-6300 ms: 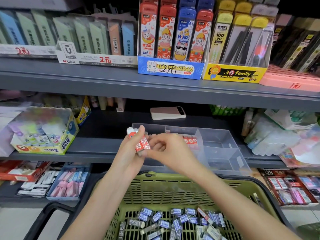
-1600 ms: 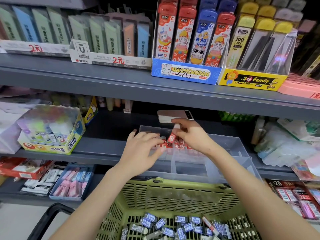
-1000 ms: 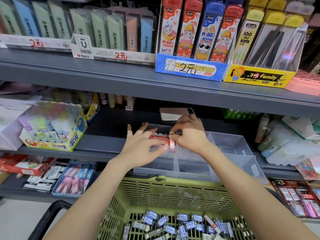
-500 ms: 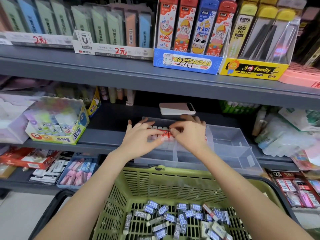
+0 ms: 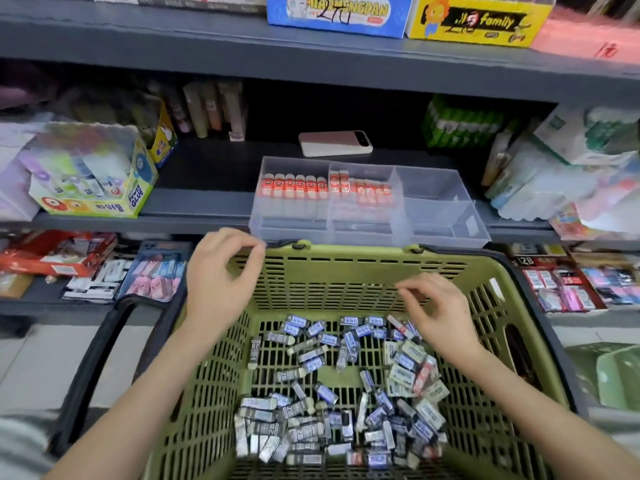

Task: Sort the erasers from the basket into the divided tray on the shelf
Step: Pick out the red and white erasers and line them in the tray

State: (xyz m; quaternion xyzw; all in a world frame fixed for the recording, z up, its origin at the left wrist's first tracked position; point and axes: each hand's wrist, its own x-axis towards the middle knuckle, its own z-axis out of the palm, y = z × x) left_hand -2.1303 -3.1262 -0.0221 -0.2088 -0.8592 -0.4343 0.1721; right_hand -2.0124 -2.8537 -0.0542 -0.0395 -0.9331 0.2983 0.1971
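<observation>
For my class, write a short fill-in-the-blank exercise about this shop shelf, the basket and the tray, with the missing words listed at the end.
The loose erasers lie in a ____ basket.
The erasers lined up in the clear tray have ____ wrappers.
A phone lies on the shelf, ____ the tray.
The left hand and the right hand both hold ____.
Missing words: green; red; behind; nothing.
</observation>
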